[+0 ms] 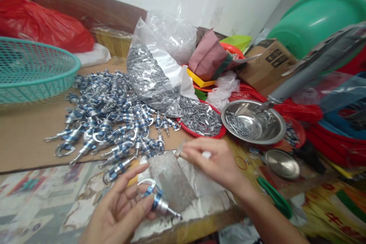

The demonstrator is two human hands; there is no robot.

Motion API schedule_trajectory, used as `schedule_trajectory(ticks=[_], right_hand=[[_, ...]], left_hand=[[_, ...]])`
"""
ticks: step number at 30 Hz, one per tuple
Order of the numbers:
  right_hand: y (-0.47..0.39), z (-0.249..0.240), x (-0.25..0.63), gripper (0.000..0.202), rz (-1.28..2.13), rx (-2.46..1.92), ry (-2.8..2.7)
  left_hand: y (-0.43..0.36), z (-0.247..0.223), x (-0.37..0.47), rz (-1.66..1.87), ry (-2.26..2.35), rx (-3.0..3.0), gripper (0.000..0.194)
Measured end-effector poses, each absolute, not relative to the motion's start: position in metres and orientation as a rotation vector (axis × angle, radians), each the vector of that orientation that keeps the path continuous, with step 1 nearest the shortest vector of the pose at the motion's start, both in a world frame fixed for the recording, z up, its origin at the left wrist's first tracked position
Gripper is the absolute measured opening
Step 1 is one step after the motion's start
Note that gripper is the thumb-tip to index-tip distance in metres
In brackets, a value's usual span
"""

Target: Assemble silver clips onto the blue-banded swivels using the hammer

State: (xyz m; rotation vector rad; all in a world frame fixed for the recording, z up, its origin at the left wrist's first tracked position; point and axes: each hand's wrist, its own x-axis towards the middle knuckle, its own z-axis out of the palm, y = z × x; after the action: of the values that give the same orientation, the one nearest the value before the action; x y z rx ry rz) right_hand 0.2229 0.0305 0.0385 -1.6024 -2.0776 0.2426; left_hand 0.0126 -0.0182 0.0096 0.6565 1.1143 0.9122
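Grasping a blue-banded hook fitting [160,202] in the left hand [126,206], caught between thumb and bent fingers, just over the near left part of the metal block [174,177]. Pinching a small metal piece [179,148], too blurred to describe closely, between thumb and fingertips of the right hand [213,156], just past the far edge of the block.

Can see beyond the block a clear plastic bag [151,76] bulging with small silver clips and, next to it, slightly right of the block, a red tray [223,132] covered with more of the same clips. Farther right of the block, can find a steel bowl [276,135] with thin metal pins along its left side, then a red dish [301,133] partly hidden behind it, with small blue and silver parts inside. Far to the left of the block, can make out part of a teal mesh basket [42,93], and between basket and block a heap of similar fittings [105,110] on flat cardboard [25,137].

As to the held fitting, points its curved hook away to the far left of the block and its slim rounded tip toward the block's near end; slants along its long axis diagonally, from far left to near right.
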Motion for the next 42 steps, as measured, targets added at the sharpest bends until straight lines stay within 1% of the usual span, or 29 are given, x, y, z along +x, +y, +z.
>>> schedule_trajectory(ticks=[2,4,6,8,10,13,15,19,22,23,25,29,33,35,38,42], right_hand=[[0.068,0.033,0.252,0.024,0.06,-1.832,-1.969],[0.099,0.022,0.276,0.019,0.012,-1.988,-1.964],[0.118,0.011,0.289,0.021,0.002,-2.081,-1.996],[0.124,0.003,0.294,0.025,-0.005,-2.114,-2.027],[0.123,0.0,0.295,0.025,-0.015,-2.099,-2.036],[0.117,0.004,0.298,0.017,-0.017,-2.039,-1.982],[0.111,0.008,0.297,0.019,0.0,-1.987,-1.911],[0.084,0.015,0.272,0.019,0.147,-1.817,-1.864],[0.048,0.027,0.233,0.011,0.423,-1.562,-2.002],[0.036,0.032,0.22,0.01,0.6,-1.384,-2.073],[0.019,0.041,0.2,0.011,0.775,-1.204,-2.197],[0.012,0.046,0.184,0.011,0.803,-1.23,-2.281],[0.017,0.037,0.185,0.012,0.726,-1.163,-2.233],[0.014,0.033,0.187,0.018,0.565,-1.013,-2.251],[0.005,0.031,0.185,0.028,0.231,-0.83,-2.331],[-0.008,0.028,0.177,0.037,-0.027,-0.759,-2.41]], left_hand=[[-0.013,0.011,0.008,0.847,1.055,0.694,0.075],[-0.009,0.013,0.005,0.801,1.009,0.716,0.073],[-0.005,0.016,0.003,0.757,0.997,0.72,0.069],[-0.002,0.017,0.002,0.727,0.981,0.725,0.064],[0.001,0.015,0.001,0.724,0.944,0.74,0.064],[0.004,0.008,-0.001,0.769,0.918,0.74,0.072],[0.005,0.003,-0.002,0.79,0.925,0.717,0.077],[0.004,-0.001,-0.001,0.792,0.956,0.696,0.08],[0.002,0.001,0.001,0.788,1.0,0.679,0.079],[0.001,0.002,0.001,0.787,1.01,0.67,0.078],[-0.001,0.004,0.003,0.793,1.03,0.653,0.077],[-0.004,0.006,0.005,0.82,1.055,0.616,0.075],[-0.006,0.007,0.007,0.845,1.042,0.586,0.071],[-0.006,0.007,0.007,0.854,1.029,0.572,0.071],[-0.008,0.007,0.008,0.877,1.008,0.548,0.071],[-0.01,0.005,0.008,0.898,1.0,0.519,0.07]])
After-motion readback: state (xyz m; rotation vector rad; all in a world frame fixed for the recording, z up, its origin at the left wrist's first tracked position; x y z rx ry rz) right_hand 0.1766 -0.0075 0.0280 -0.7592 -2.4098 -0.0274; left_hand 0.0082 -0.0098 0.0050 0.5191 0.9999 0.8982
